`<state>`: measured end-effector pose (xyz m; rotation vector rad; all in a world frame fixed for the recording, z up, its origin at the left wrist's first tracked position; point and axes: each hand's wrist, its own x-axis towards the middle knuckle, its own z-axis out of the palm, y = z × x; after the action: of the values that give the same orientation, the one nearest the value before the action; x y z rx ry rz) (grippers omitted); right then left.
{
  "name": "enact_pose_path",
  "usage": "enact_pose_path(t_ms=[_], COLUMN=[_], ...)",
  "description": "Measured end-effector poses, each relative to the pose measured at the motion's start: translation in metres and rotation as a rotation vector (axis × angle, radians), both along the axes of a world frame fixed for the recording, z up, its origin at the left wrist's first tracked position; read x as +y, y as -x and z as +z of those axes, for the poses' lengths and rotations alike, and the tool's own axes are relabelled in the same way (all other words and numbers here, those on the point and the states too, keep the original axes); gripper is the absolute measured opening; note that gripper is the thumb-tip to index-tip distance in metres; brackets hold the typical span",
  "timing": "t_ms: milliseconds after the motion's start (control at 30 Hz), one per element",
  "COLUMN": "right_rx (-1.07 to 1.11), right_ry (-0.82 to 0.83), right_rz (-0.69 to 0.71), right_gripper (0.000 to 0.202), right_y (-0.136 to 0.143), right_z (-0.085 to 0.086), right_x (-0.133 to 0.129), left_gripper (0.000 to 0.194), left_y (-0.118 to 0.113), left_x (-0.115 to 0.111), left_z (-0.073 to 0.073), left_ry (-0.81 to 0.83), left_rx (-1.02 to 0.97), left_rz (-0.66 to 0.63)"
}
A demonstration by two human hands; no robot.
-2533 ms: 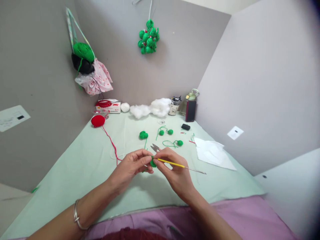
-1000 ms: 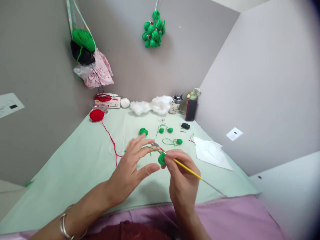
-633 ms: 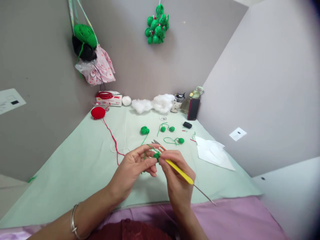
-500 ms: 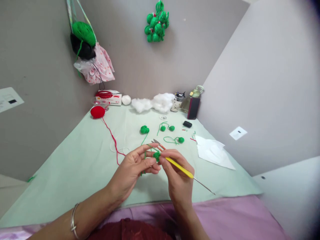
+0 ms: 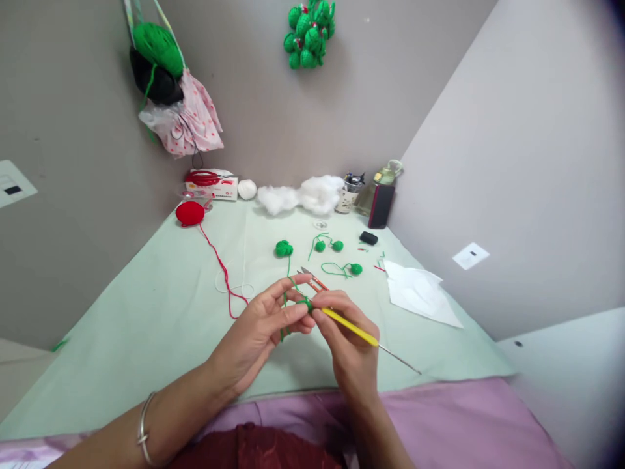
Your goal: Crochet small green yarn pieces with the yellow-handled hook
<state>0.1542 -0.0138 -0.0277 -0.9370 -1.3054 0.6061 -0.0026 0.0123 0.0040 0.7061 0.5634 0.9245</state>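
A: Nearest first. What is the left hand [image 5: 263,322] doing?
B: It is pinching the green crochet piece [image 5: 305,304] between thumb and fingers, while a green strand [image 5: 288,264] is running over the raised index finger.
A: And the right hand [image 5: 355,335]?
B: It is holding the yellow-handled hook [image 5: 351,327] pen-fashion; the bare metal end is pointing to the lower right. Fingers are partly hiding the working end, so I cannot tell whether it is catching a stitch.
A: Position of the piece?
B: It is hanging between both hands, above the pale green cloth [image 5: 161,312].
A: Just beyond?
B: Orange-handled snips [image 5: 318,283] are lying just behind the fingertips. White paper [image 5: 417,293] is lying at right. Farther on, a single green ball [image 5: 356,268] and then a green yarn bundle [image 5: 284,248] are resting, the strand leading to the bundle.
A: Far side?
B: A red yarn ball [image 5: 190,213] is sitting at left; white stuffing [image 5: 319,194] is lying by the wall [image 5: 254,124]. A green cluster [image 5: 310,38] is hanging above.
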Motion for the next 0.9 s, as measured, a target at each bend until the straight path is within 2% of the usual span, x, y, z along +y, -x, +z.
enact_pose_path(t_ms=[100,333,600,733,900], right_rx=[0.05,0.09,0.254,0.202,0.084], right_ry=[0.028,-0.014,0.116,0.112,0.01], right_rz=[0.046,-0.066,0.092,0.061,-0.006], right_gripper=[0.012,0.016,0.012,0.015,0.014], right_y=[-0.002,0.001,-0.003,-0.003,0.001], right_z=[-0.001,-0.007,-0.009,-0.01,-0.006], right_x=[0.0,-0.001,0.001,0.001,0.003], left_gripper=[0.036,0.028,0.031,0.035,0.046], left_y=[0.0,0.0,0.0,0.001,0.001], left_x=[0.002,0.003,0.002,0.003,0.005], left_z=[-0.004,-0.005,-0.006,-0.007,-0.012], left_ry=[-0.036,-0.103,-0.109,-0.1,-0.085], left_rx=[0.066,0.112,0.101,0.116,0.138], left_rz=[0.03,0.062,0.038,0.038,0.033])
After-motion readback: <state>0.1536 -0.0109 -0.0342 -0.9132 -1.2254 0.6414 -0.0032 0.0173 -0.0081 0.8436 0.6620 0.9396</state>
